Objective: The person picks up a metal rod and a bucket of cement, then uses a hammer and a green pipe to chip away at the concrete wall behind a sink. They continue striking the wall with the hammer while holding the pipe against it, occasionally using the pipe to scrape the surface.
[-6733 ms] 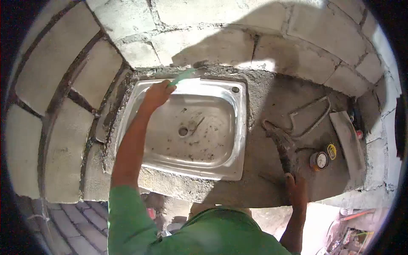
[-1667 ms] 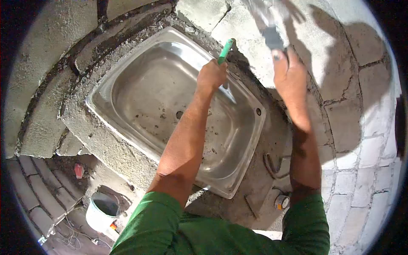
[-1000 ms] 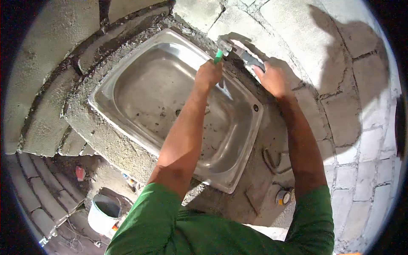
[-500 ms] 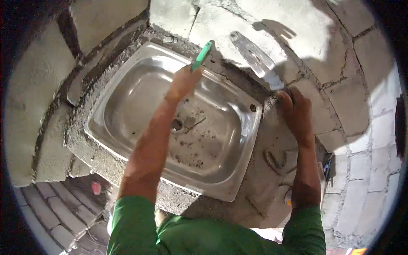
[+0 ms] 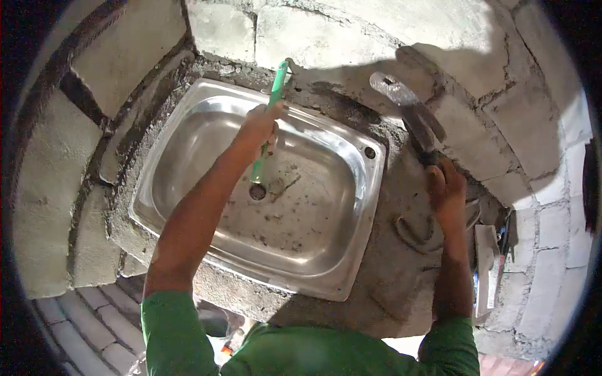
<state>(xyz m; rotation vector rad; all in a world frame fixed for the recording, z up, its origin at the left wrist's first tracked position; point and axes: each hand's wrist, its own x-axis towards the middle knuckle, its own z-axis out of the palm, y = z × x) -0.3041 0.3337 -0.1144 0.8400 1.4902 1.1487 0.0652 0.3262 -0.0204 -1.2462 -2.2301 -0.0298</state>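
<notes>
My left hand (image 5: 257,128) is closed around a green rod-like tool (image 5: 277,88); its upper end meets the mortar strip behind the sink and its lower end hangs over the basin near the drain. A steel sink (image 5: 301,282) lies tilted across the view, with dark debris in its bowl. To the right of the sink, my right hand (image 5: 446,185) grips the dark handle of a metal-headed tool (image 5: 398,94), held up toward the wall. The exact kind of this tool is blurred.
Block walls (image 5: 320,41) with rough mortar joints rise behind and at both sides. A curved, dark metal piece (image 5: 417,238) lies on the ledge right of the sink. Beyond it stands a pale box (image 5: 486,266) with thin items beside it.
My right hand has moved down, and the metal-headed tool has swung to a steeper angle. My left hand and the green tool have shifted left, with the tool more upright.
</notes>
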